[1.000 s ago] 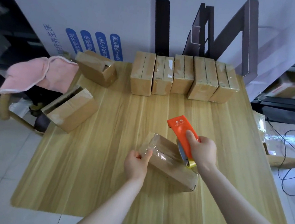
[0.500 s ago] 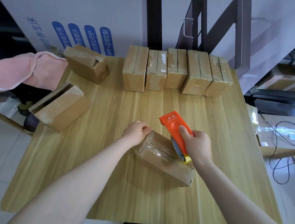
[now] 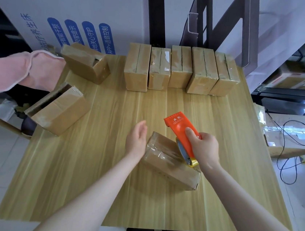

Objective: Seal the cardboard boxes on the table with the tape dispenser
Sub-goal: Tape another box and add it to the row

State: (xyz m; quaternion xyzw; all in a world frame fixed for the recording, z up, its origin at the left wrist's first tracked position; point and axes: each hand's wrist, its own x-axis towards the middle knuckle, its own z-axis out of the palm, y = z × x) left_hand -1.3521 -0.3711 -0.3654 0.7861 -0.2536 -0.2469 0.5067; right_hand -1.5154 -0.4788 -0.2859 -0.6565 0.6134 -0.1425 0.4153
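A brown cardboard box wrapped in shiny clear tape lies slanted on the wooden table in front of me. My right hand grips an orange tape dispenser, whose tape roll end rests on the box's top near its right side. My left hand hovers at the box's left end with straight fingers, palm turned toward the box, holding nothing.
Several taped boxes stand in a row along the table's far edge. Two boxes with loose flaps sit at the left: one at the far left corner, one at the left edge. A pink cloth hangs off to the left.
My left hand left the box's near left corner, reached to its far left end, then let go and opened. The dispenser stayed on the box.
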